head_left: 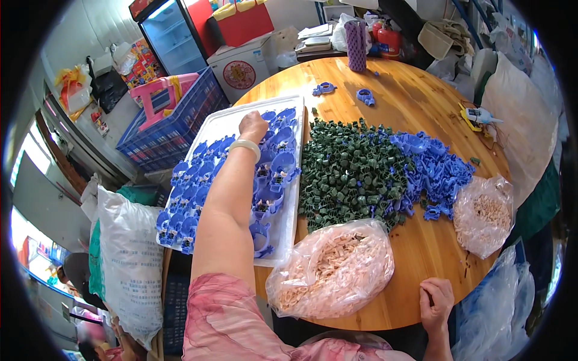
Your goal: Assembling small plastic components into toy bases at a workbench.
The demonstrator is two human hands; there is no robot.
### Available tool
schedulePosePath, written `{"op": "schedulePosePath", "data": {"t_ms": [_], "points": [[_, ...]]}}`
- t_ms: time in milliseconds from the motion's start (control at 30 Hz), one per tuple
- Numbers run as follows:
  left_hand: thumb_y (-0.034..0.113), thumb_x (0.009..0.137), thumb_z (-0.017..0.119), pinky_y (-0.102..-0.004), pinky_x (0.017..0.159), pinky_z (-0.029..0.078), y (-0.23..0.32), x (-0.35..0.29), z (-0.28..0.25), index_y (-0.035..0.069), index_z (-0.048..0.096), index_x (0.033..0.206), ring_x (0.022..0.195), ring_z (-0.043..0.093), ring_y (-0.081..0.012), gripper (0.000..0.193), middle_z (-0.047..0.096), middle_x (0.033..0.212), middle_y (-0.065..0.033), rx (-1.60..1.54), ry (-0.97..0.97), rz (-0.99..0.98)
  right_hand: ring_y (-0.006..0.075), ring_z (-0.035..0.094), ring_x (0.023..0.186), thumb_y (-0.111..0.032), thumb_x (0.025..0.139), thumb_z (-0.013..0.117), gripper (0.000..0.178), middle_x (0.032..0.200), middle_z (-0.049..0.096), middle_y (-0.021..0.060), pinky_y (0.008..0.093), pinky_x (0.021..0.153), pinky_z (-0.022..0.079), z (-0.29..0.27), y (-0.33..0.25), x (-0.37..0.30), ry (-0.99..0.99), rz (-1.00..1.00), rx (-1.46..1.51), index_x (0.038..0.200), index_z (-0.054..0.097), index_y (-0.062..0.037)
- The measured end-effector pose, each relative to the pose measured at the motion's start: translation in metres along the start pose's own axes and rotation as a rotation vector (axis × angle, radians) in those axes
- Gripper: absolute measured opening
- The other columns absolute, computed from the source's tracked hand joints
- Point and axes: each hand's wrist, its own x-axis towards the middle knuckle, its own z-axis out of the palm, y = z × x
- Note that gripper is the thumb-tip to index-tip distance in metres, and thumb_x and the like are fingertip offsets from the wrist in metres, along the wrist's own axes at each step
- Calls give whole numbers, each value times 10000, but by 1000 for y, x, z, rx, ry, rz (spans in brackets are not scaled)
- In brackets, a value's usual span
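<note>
**Left hand curled over a white tray lined with blue pieces**

We look down on a round wooden table, where the left arm, in a pink sleeve and wearing a pale bracelet, reaches across the tray at the table's left side. The left hand is drawn in, its back toward us and its fingers mostly hidden; we cannot tell whether it grips anything or touches the blue pieces near it. Those pieces, cup-shaped and dotted with small black and white bits, fill much of the tray, with bare white surface at its upper left.

The right hand is at the table's near edge, fingers folded into a loose fist; we can see nothing in its grasp, though its palm is hidden.

Just right of the tray we see a heap of dark green parts, meeting a blue heap on its right. A clear bag of pale pieces lies in front of the green heap, and a smaller bag sits beside the blue one. Toward the far edge stands a purple perforated cylinder.
</note>
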Motion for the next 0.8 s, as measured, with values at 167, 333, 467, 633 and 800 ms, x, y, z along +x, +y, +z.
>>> {"op": "schedulePosePath", "data": {"t_ms": [167,333,467,633,800], "points": [[173,786,536,-397,846,484,-22,6,-31,43,685,935,968,613,-338,247,641,1004,-198,-24,16,37,285,564,769,64,692,633,154,841,602,113,340,687,449,-3,-3,-3,-6,-1,22,817,606,-22],[194,788,544,-395,804,497,3,-11,-63,73,707,833,892,632,-331,208,653,891,-189,-125,198,215,293,575,775,48,693,640,150,838,606,113,354,694,452,-4,2,-8,31,-25,24,818,613,-31],[207,781,586,-372,721,496,58,-48,-86,72,704,866,785,649,-282,198,661,805,-152,-337,267,499,295,592,795,-13,709,653,128,862,623,108,368,704,460,-4,9,-6,25,-43,22,828,626,-51],[159,814,611,-303,695,487,171,-173,-91,42,658,997,762,653,-197,223,678,797,-112,-472,-33,712,281,598,801,-29,727,650,110,863,626,89,354,708,467,-5,15,-4,25,-47,37,833,633,-53],[144,779,599,-364,736,475,236,-257,-59,92,615,807,843,595,-248,62,606,811,-71,-351,-26,1289,271,598,787,-27,739,644,103,849,622,78,350,708,468,-7,16,-11,58,-47,50,836,627,-54]]}}
